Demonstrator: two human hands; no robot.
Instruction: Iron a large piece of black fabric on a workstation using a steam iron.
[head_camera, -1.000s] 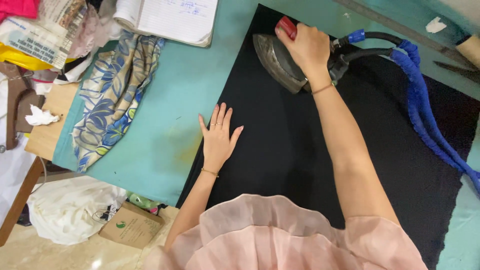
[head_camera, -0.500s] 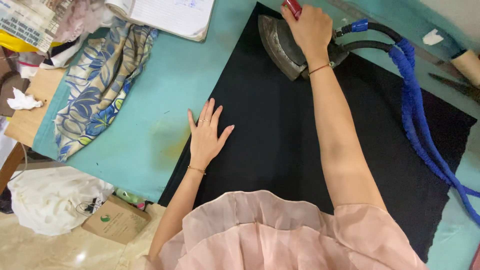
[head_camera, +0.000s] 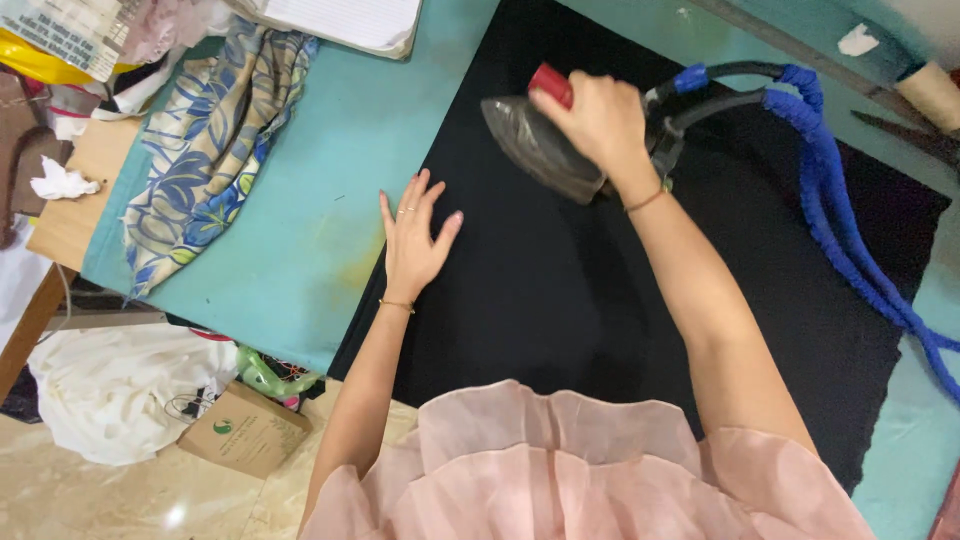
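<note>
A large black cloth (head_camera: 560, 290) lies flat on a teal-covered table (head_camera: 300, 250). My right hand (head_camera: 600, 125) grips the red handle of a grey steam iron (head_camera: 535, 145) that rests on the cloth's far part. A blue wrapped hose (head_camera: 840, 220) runs from the iron's back off to the right. My left hand (head_camera: 415, 240) lies flat with fingers spread on the cloth's left edge, holding nothing.
A blue and yellow leaf-print fabric (head_camera: 205, 160) is draped at the table's left. An open notebook (head_camera: 345, 20) lies at the far edge, scissors (head_camera: 915, 135) at the far right. On the floor sit a white cloth heap (head_camera: 110, 390) and a cardboard box (head_camera: 245, 430).
The iron and my right hand have slid nearer to me and leftward over the black cloth. My left hand stays pressed flat at the cloth's edge.
</note>
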